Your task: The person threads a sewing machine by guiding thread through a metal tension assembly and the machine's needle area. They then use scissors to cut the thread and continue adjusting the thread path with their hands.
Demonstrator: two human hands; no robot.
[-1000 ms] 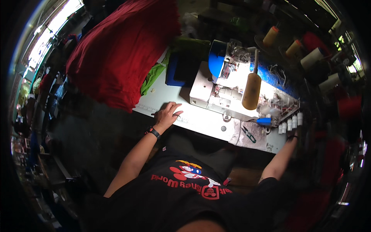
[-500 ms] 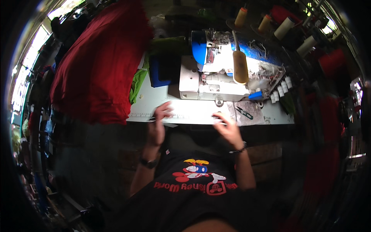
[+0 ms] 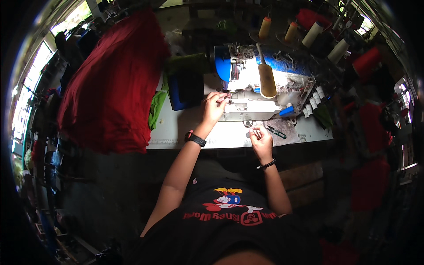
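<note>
At the presser-foot end of a white and blue overlock sewing machine, the fingertips of my left hand are pinched together. Whatever is between them is too small to make out. My right hand is closed around slim metal tweezers, held low over the table's front, just before the machine's base. Green-handled thread snips lie right of that hand on a grey patch of the tabletop. A yellowed lamp head hangs over the machine and lights it.
A big heap of red fabric fills the left side, with bright green cloth beside it. Thread cones stand behind the machine. Small white spools line its right end. A measuring tape strip runs along the table's front edge.
My left hand has moved up and right from the table's front edge to the machine's needle area. My right hand has shifted slightly and its tweezers now point up toward the machine.
</note>
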